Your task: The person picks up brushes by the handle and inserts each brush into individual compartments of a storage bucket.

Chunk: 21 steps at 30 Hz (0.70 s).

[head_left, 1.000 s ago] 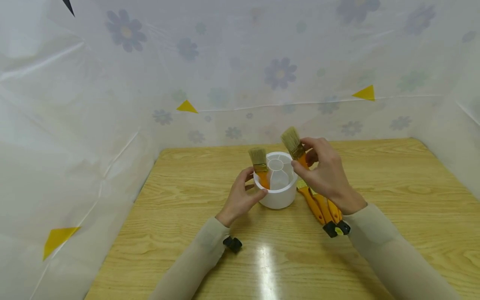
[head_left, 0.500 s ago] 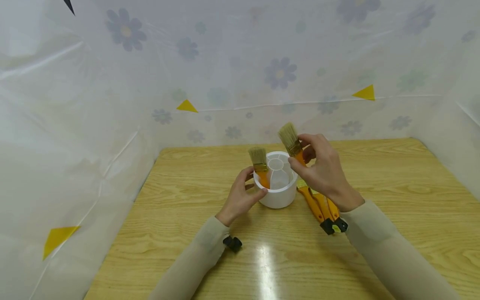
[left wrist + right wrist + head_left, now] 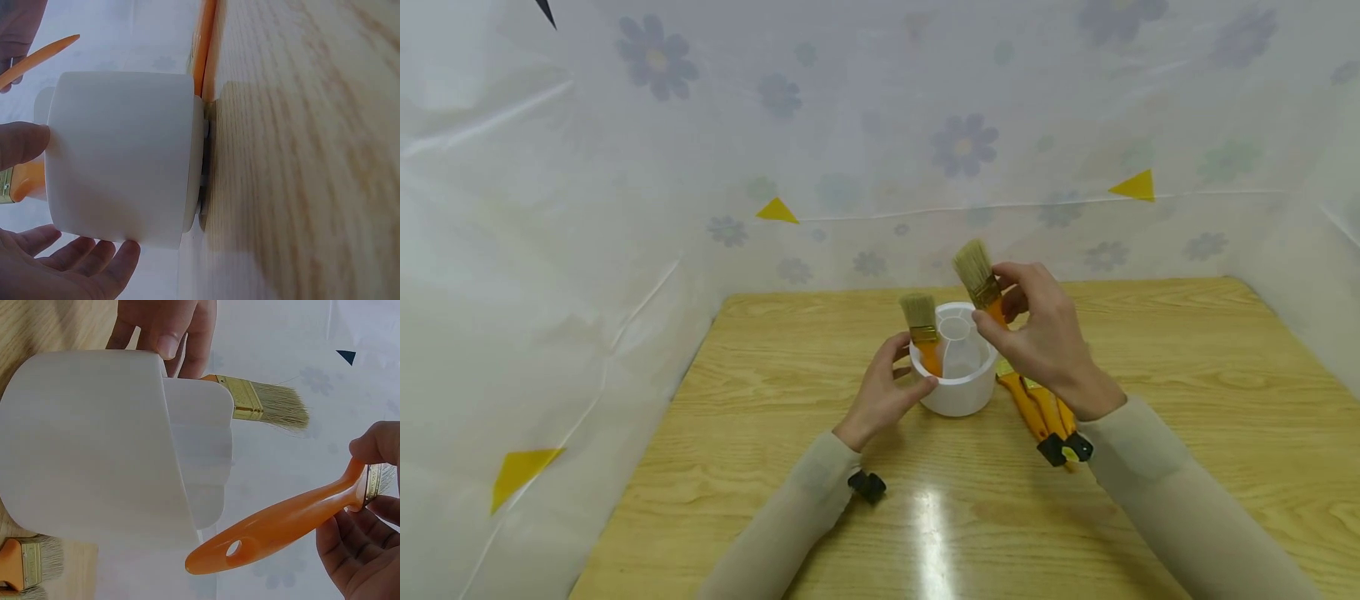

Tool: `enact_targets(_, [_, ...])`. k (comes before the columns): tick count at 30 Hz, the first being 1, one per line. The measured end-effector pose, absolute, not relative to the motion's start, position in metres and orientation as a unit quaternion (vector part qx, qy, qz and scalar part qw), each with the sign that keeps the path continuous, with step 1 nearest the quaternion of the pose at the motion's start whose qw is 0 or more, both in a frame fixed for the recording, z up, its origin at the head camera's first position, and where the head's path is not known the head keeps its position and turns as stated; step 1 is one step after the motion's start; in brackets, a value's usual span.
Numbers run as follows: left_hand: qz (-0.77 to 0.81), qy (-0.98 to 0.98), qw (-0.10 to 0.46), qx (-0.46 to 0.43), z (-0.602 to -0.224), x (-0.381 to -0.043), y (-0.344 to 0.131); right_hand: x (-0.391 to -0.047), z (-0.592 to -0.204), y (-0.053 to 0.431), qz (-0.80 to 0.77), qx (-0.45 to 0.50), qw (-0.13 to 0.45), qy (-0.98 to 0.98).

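Note:
A white round desk organizer with compartments (image 3: 958, 398) stands upright on the wooden table. My left hand (image 3: 883, 400) grips its left side, thumb at the rim and fingers along the outer wall. One orange-handled paintbrush (image 3: 919, 318) stands in a left compartment, bristles up. My right hand (image 3: 1041, 333) pinches a second paintbrush (image 3: 281, 519) near its metal ferrule, bristles up and tilted left. In the right wrist view, the handle's holed end points toward the organizer's open top, close to the rim.
Several orange paintbrushes (image 3: 1030, 410) lie on the table (image 3: 775, 358) right of the organizer, partly under my right forearm. A flower-patterned sheet (image 3: 962, 146) with yellow triangles hangs behind the table. Black wrist gear (image 3: 867, 486) shows by the left sleeve.
My right hand has moved up and slightly left with its paintbrush, over the organizer's right side. My left hand and the paintbrush in the organizer have stayed in place.

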<state>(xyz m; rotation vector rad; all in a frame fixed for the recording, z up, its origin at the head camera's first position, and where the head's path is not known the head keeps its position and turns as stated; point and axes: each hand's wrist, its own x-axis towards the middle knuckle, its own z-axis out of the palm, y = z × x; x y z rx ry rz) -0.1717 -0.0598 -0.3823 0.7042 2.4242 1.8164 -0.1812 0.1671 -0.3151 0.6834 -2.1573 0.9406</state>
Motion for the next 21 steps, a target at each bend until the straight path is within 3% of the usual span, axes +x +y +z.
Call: enact_targets(21, [0.579, 0.783, 0.019, 0.227, -0.379, -0.171, -0.061, -0.184, -0.309, 0.150, 0.396, 0.285, 0.346, -0.801])
